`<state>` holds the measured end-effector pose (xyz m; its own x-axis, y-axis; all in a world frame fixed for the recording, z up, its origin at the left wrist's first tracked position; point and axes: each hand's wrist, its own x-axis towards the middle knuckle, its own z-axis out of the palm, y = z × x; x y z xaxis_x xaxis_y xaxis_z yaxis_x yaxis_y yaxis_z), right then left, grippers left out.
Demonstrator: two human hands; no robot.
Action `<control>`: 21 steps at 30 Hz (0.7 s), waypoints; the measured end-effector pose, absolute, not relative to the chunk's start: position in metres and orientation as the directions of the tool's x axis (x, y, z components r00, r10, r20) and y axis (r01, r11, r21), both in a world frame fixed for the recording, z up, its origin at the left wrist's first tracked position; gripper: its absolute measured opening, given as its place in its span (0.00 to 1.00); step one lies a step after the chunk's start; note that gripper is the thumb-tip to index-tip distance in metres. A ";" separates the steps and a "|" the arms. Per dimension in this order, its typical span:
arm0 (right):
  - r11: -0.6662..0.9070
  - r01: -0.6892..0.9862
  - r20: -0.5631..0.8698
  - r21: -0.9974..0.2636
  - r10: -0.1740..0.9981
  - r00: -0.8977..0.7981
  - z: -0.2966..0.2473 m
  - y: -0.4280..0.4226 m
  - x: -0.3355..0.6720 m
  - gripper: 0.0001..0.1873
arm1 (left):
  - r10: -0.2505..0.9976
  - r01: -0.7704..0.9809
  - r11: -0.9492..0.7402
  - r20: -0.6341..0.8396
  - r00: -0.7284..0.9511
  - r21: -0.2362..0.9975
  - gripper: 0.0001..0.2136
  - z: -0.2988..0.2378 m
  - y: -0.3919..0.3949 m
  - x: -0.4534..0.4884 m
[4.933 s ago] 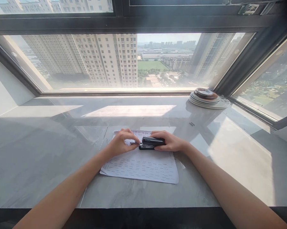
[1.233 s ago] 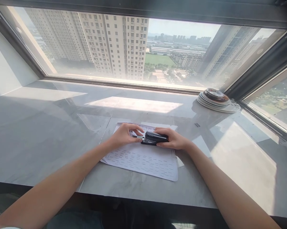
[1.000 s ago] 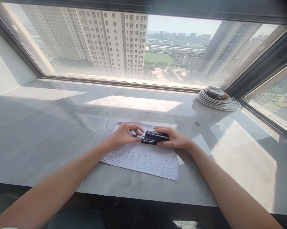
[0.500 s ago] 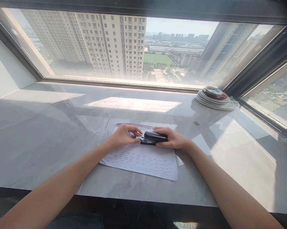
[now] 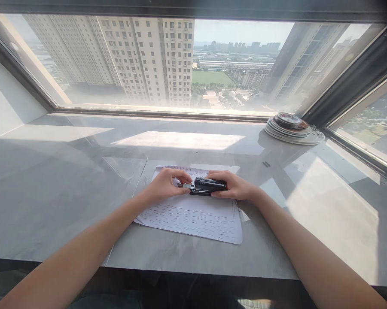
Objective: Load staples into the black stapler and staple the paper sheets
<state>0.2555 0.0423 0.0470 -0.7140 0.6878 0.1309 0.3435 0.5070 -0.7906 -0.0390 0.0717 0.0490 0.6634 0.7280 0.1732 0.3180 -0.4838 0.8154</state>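
Note:
A black stapler [image 5: 209, 184] lies on its side lengthwise above a stack of written paper sheets [image 5: 196, 219]. My right hand [image 5: 236, 185] is wrapped round its right end, thumb on the near side and fingers on the far side. At the stapler's left end a silvery metal part [image 5: 186, 186] sticks out. My left hand [image 5: 166, 184] pinches that end between thumb and fingers. The left fingertips partly hide what they grip.
Two small dark grey strips [image 5: 266, 164], perhaps staples, lie on the grey marble counter [image 5: 67, 193] to the right of the paper. Stacked plates [image 5: 293, 128] stand in the far right corner by the window. The counter's near edge runs below my forearms.
Both hands keep their hold on the stapler, with hardly any visible movement. The view has shifted slightly.

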 end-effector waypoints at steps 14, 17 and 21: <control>0.512 0.319 0.145 -0.798 0.676 -0.722 0.049 0.042 0.256 0.18 | 0.456 0.212 -0.660 0.160 0.875 0.721 0.13 0.051 0.099 -0.068; 0.527 0.325 0.155 -0.785 0.676 -0.721 0.050 0.040 0.254 0.17 | 0.466 0.226 -0.659 0.154 0.871 0.717 0.11 0.049 0.100 -0.070; 0.564 0.339 0.182 -0.753 0.674 -0.716 0.050 0.035 0.246 0.17 | 0.548 0.296 -0.645 0.157 0.821 0.705 0.09 0.045 0.090 -0.061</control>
